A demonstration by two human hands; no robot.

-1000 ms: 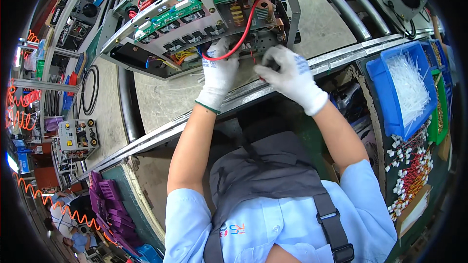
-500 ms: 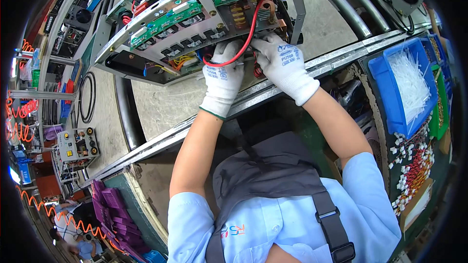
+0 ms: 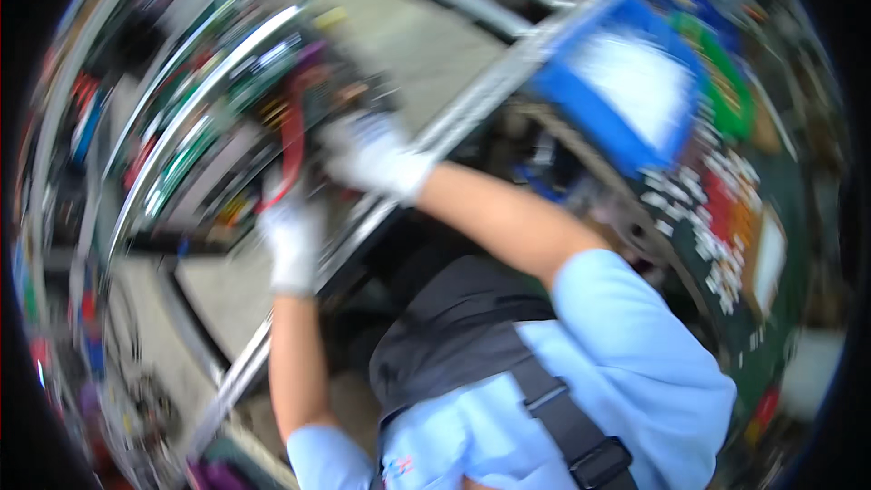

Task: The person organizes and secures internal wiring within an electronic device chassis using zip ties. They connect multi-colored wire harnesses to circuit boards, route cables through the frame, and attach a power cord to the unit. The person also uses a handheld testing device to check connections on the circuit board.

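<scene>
Grip: left hand [image 3: 292, 240] near lower end of red cable [image 3: 293, 141], right hand [image 3: 367, 152] at electronics chassis [image 3: 213, 172]; blur hides closure of either, cannot tell | Chassis: on workbench [image 3: 422, 45] | Advice: steady wires gently, keep cable off metal edges.

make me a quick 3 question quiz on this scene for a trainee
1. True or false: the left hand and the right hand are both gloved in white.

2. What colour is the thick, curved cable near the left hand?
A) blue
B) red
C) green

3. Fill in the blank: the blue, rectangular plastic bin stands to the person's ____.

Key: 1. True; 2. B; 3. right
</scene>
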